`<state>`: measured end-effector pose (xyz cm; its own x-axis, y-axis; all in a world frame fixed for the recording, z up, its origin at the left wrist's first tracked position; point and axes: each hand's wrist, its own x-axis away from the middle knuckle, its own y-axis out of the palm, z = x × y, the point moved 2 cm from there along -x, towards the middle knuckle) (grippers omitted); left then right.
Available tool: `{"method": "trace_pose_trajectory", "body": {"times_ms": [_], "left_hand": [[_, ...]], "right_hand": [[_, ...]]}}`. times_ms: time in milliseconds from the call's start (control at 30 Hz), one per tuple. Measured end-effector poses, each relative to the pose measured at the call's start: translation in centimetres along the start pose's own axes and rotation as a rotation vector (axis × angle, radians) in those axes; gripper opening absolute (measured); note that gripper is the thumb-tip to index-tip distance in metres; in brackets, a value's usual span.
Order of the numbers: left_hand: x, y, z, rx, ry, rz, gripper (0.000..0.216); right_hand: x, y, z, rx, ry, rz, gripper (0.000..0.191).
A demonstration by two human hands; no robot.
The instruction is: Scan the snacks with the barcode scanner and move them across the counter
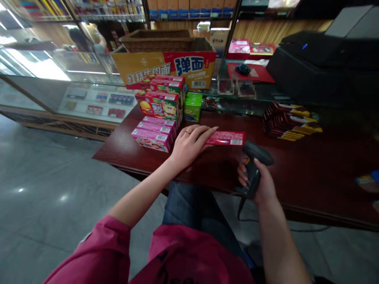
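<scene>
My left hand (191,144) lies flat on the dark wooden counter (310,169), its fingers resting on the left end of a long red box (227,138). My right hand (259,181) grips the handle of a black barcode scanner (256,156), whose head points toward the red box, just right of it. Left of my left hand lie several pink boxes (154,132) stacked flat, with colourful cartoon-printed boxes (158,104) piled behind them and small green boxes (192,107) beside those.
A yellow-and-red cardboard carton (166,69) holding a wicker basket (158,39) stands behind the piles. A fanned stack of dark red and yellow packs (288,122) lies at the right. A black register machine (322,59) and a glass display case (74,86) flank the counter.
</scene>
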<state>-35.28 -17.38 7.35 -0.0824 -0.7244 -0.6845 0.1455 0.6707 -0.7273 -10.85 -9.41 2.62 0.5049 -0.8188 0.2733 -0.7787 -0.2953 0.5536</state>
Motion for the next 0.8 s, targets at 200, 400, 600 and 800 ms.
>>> {"method": "trace_pose_trajectory", "body": {"times_ms": [200,400,600,800], "left_hand": [[0.2,-9.7,-6.7,-0.013,-0.114,0.017,0.051],[0.9,-13.0,-15.2,0.129,-0.112,-0.080,0.049],[2.2,-12.7,-19.2,0.171,-0.136,-0.071,0.045],[2.5,-12.0,-20.6,0.128,-0.194,0.007,0.035]], "right_hand": [[0.4,0.6,-0.1,0.062,-0.022,0.038,0.029],[0.5,1.1,-0.2,0.061,-0.039,0.064,0.026],[0.9,1.7,0.0,0.008,-0.074,0.147,0.016],[1.2,2.6,0.0,-0.063,-0.127,0.190,0.013]]}}
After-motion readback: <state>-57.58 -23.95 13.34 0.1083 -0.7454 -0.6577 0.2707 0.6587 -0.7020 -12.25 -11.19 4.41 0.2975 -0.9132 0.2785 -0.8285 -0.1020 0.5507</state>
